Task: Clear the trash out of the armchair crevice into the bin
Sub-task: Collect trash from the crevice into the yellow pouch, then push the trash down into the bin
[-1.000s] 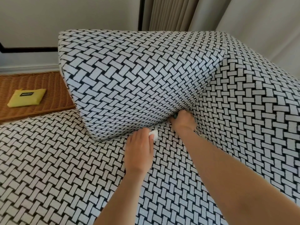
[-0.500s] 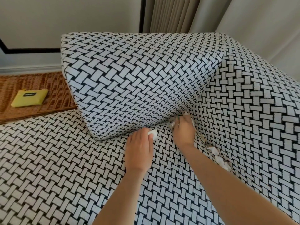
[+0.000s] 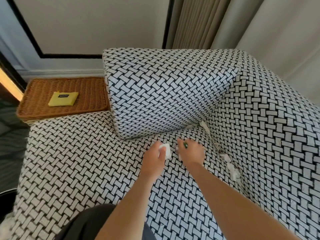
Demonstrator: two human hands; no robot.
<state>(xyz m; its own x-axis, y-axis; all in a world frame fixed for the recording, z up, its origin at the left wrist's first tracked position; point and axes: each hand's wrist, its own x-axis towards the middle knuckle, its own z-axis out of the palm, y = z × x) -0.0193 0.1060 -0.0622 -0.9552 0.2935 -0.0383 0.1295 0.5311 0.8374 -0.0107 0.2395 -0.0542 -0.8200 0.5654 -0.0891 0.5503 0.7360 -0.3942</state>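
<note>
The left hand [image 3: 155,159] is curled round a white wad [image 3: 165,150] of paper, pinched between thumb and fingers. The right hand [image 3: 192,152], just beside it, clasps a small green piece [image 3: 185,145]; whether the bit of white at its fingertips is also held cannot be told. Both hands are low over the seat cushion [image 3: 103,161], so neither has a free grip just now. The rest of the trash lies to the right of the hands, in the crevice [image 3: 215,144] where the seat meets the armrest [image 3: 270,135]. This seam runs as one long line from the near right toward the far corner, so its long axis points away from the person and slightly leftward. A clump of paper scraps [image 3: 231,168] sticks out of the nearer stretch, beside the right forearm. Another white tuft [image 3: 204,126] pokes up at the far end, under the corner of the back cushion [image 3: 164,90]. The right hand is plainly the nearer one to the whole line, and the left would have to cross over it. No bin is in view, so which way the full hands must go cannot be told. Farther off to the left sits a wicker tray [image 3: 86,108] carrying a yellow pouch [image 3: 63,98], and beyond the chair hang pale curtains [image 3: 242,23].
</note>
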